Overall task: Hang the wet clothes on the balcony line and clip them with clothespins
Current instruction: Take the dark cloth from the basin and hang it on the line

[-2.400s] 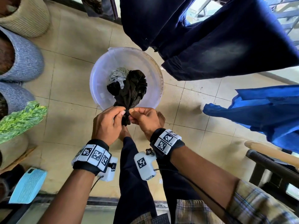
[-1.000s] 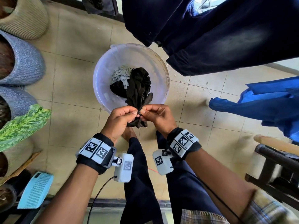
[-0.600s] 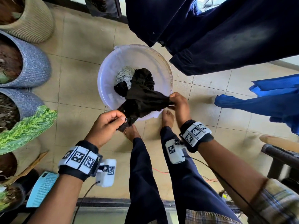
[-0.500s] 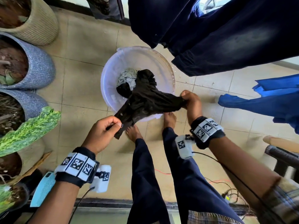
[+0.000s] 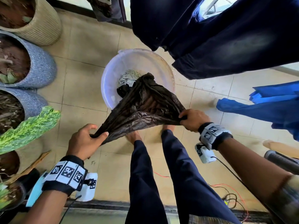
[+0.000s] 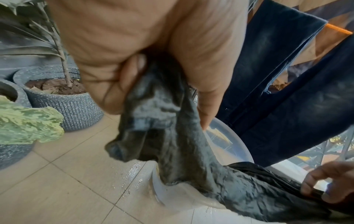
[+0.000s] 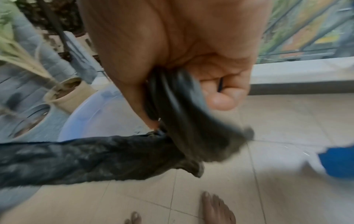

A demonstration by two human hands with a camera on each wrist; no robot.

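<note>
A wet dark garment (image 5: pixel 142 109) is stretched wide over the white plastic basin (image 5: pixel 110 80) on the tiled floor. My left hand (image 5: pixel 85 139) grips its left corner (image 6: pixel 153 115), thumb and fingers curled round the cloth. On the right, my right hand (image 5: pixel 192 118) clutches the other corner (image 7: pixel 184 115) in a fist. The garment's far end still trails into the basin beside a pale grey cloth (image 5: pixel 127 76). Dark blue jeans (image 5: pixel 218 36) and a bright blue garment (image 5: pixel 267 107) hang at upper right. No clothespin shows.
Grey and beige plant pots (image 5: pixel 37 67) with a green leaf (image 5: pixel 27 128) line the left side. My bare feet (image 5: pixel 134 136) stand just before the basin. Cables (image 5: pixel 226 193) lie on the floor at lower right, by a dark rail (image 5: pixel 281 160).
My hands, close together on a bunched garment, have pulled apart, the left down-left and the right outward, spreading the cloth open above the basin.
</note>
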